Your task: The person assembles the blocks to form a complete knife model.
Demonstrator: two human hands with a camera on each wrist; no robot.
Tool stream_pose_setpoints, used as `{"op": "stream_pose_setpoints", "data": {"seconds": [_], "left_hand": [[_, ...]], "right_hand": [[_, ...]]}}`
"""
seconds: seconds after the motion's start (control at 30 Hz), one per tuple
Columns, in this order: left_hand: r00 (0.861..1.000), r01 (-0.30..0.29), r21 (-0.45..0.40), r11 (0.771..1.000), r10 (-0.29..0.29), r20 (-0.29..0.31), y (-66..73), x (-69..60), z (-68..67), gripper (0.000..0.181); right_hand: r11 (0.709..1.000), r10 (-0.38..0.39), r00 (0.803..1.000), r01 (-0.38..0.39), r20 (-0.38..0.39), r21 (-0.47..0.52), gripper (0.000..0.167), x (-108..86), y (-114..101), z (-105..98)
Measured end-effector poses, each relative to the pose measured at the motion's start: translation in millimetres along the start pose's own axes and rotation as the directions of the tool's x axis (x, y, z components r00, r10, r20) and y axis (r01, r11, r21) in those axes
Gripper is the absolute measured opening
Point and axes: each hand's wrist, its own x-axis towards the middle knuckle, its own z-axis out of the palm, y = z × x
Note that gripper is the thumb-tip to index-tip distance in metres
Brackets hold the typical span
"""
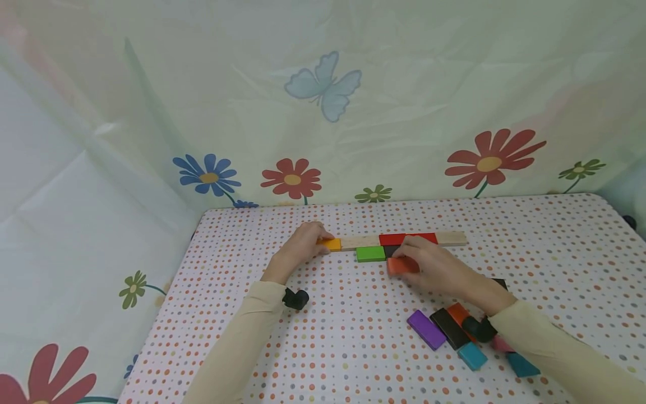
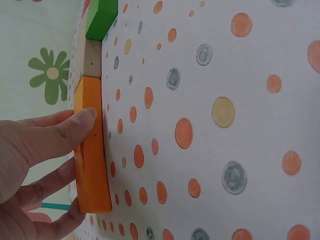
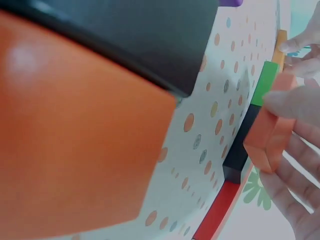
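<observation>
My left hand (image 1: pixel 303 247) grips a yellow-orange block (image 2: pixel 92 165) at the left end of a row, thumb on the near side and fingers behind. My right hand (image 1: pixel 431 266) holds an orange-red block (image 3: pixel 272 132) between thumb and fingers, just in front of the row. Next to the yellow-orange block lies a plain wood block (image 1: pixel 359 243), then red blocks (image 1: pixel 393 239) and another wood block (image 1: pixel 452 238). A green block (image 1: pixel 370 254) and a black block (image 1: pixel 391 251) lie end to end along the front. My right hand partly hides the black one.
Loose blocks lie near my right forearm: purple (image 1: pixel 427 330), black (image 1: pixel 450 329), orange (image 1: pixel 458 315), light blue (image 1: pixel 472 356) and teal (image 1: pixel 522 365). Another dark block (image 1: pixel 499 283) shows behind that forearm. A flowered curtain (image 1: pixel 404 112) hangs behind the dotted tabletop (image 1: pixel 323 348).
</observation>
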Motion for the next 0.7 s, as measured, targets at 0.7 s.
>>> {"op": "stream_pose_setpoints", "data": {"seconds": [0.7], "left_hand": [[1.000,-0.001,-0.002,1.000,0.001,-0.004,-0.2,-0.6,-0.2,0.034]], "right_hand": [[0.996,0.046,0.998,-0.043,0.036,-0.079,0.032,10.4,5.0,8.7]]}}
